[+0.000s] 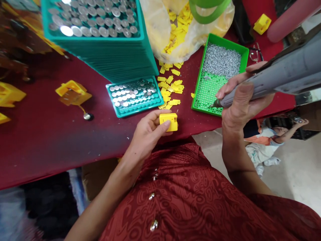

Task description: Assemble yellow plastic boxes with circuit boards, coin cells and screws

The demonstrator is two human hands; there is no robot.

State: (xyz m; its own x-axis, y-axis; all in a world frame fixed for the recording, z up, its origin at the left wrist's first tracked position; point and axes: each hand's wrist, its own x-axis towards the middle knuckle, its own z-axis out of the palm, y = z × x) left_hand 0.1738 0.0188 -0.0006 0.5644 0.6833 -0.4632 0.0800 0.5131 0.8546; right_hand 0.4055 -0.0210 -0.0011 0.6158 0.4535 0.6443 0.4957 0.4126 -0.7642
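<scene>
Between thumb and fingers my left hand (147, 129) grips a small yellow plastic case (168, 122) near the table's front edge. My right hand (242, 97) is wrapped round a grey electric screwdriver (278, 65). Its bit (215, 103) points down into the perforated part of a green tray (195, 100), though I cannot tell whether it touches a hole or a screw. Many small silver screws (222, 60) are heaped in the tray's far half. Loose yellow plastic pieces (173, 85) lie between the two hands, beyond the case.
A teal tray (136, 97) of round metal discs sits beside a tall stack of teal trays (107, 57). Behind stands a plastic bag (157, 33) of yellow parts. Yellow housings (74, 92) lie at left, glasses (254, 53) at right. A person (265, 142) is on the floor at right.
</scene>
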